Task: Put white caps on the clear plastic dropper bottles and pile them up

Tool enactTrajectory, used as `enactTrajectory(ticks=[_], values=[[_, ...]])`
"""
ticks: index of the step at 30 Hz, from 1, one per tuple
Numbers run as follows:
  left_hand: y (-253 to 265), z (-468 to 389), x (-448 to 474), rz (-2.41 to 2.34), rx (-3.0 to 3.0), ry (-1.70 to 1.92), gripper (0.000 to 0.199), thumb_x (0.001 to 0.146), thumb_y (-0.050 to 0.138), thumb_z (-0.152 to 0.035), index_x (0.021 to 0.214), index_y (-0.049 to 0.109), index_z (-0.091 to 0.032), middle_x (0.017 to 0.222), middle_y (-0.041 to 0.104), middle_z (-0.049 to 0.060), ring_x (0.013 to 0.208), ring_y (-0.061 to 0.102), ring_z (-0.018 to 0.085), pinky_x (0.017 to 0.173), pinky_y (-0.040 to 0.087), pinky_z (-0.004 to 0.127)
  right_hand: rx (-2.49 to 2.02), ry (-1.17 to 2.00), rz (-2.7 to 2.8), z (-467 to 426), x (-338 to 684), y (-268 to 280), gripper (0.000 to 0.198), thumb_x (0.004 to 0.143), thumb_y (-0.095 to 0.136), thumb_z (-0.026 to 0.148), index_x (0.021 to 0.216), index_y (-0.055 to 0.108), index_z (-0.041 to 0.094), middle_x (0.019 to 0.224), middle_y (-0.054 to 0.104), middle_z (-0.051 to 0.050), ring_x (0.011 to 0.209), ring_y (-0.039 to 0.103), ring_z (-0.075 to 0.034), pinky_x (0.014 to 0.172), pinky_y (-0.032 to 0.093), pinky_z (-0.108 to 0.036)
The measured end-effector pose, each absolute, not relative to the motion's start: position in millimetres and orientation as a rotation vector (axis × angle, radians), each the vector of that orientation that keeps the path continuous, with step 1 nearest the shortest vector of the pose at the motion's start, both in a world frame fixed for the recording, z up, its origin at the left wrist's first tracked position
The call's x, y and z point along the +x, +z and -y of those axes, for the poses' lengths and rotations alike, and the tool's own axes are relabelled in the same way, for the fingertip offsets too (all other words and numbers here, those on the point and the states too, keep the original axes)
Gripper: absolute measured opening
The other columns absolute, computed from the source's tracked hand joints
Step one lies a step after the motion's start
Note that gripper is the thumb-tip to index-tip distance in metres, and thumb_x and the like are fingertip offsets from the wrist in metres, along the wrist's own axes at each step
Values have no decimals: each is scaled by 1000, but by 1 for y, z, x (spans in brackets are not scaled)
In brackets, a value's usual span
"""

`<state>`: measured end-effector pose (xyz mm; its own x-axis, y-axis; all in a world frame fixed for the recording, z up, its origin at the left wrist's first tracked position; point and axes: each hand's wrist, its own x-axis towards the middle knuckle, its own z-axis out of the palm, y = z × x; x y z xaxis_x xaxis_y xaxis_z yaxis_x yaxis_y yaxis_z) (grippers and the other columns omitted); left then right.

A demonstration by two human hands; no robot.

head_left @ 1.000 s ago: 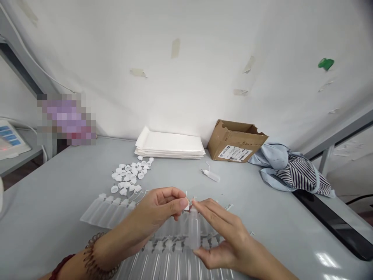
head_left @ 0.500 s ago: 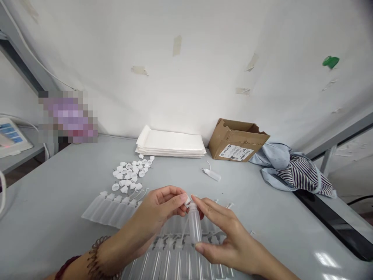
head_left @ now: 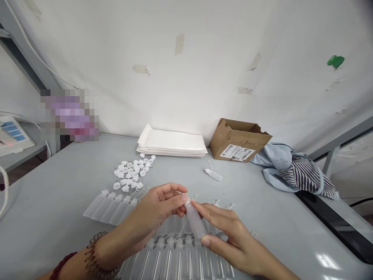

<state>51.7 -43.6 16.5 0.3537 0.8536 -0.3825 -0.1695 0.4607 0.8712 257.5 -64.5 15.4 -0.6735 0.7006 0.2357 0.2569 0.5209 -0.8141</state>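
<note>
A small translucent plastic bottle (head_left: pixel 196 222) leans in front of me, its neck towards the upper left. My right hand (head_left: pixel 225 227) grips it, thumb near the base and fingers up by the neck. The fingers of my left hand (head_left: pixel 167 202) are pinched around a white cap (head_left: pixel 187 202) at the bottle's mouth; they hide most of it, and how firmly it sits cannot be seen. Under and behind my hands stand rows of similar bottles (head_left: pixel 166 260). Another row of bottles (head_left: pixel 108 208) lies left of my left forearm.
Loose white caps (head_left: pixel 135 168) are scattered at centre left. White envelopes (head_left: pixel 173 142) are stacked by the wall, beside an open cardboard box (head_left: pixel 237 142). A single bottle with a needle tip (head_left: pixel 214 174) lies before the box. Striped cloth (head_left: pixel 303 173) and a black bar (head_left: pixel 335 225) are at right.
The held bottle has tipped so its neck points left, meeting the white cap in my left fingers. Before, the cap was beside the neck. The view has shifted slightly.
</note>
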Motion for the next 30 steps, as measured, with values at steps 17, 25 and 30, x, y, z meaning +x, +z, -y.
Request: enactTrajectory(ticks=[17, 25, 30], values=[[20, 43, 46, -1037, 875, 783, 24, 76, 69, -36, 93, 65, -20, 74, 61, -2, 74, 57, 13, 79, 45, 28, -835, 892, 2076, 65, 262, 8, 42, 90, 54, 19, 130, 51, 29, 73, 70, 1, 64, 65, -13, 63, 52, -25], [22, 42, 48, -1048, 880, 783, 18, 73, 71, -35, 80, 66, -18, 71, 61, -2, 72, 57, 13, 78, 44, 27, -746, 1193, 1890, 64, 258, 11, 27, 93, 48, 14, 107, 69, 24, 81, 75, -3, 57, 69, -12, 64, 57, -27], [20, 44, 46, -1010, 890, 770, 16, 74, 70, -33, 80, 66, -19, 71, 61, -2, 74, 57, 13, 80, 43, 28, -752, 1234, 1794, 63, 257, 8, 24, 83, 65, 14, 105, 68, 21, 66, 73, -1, 63, 71, -15, 60, 57, -25]])
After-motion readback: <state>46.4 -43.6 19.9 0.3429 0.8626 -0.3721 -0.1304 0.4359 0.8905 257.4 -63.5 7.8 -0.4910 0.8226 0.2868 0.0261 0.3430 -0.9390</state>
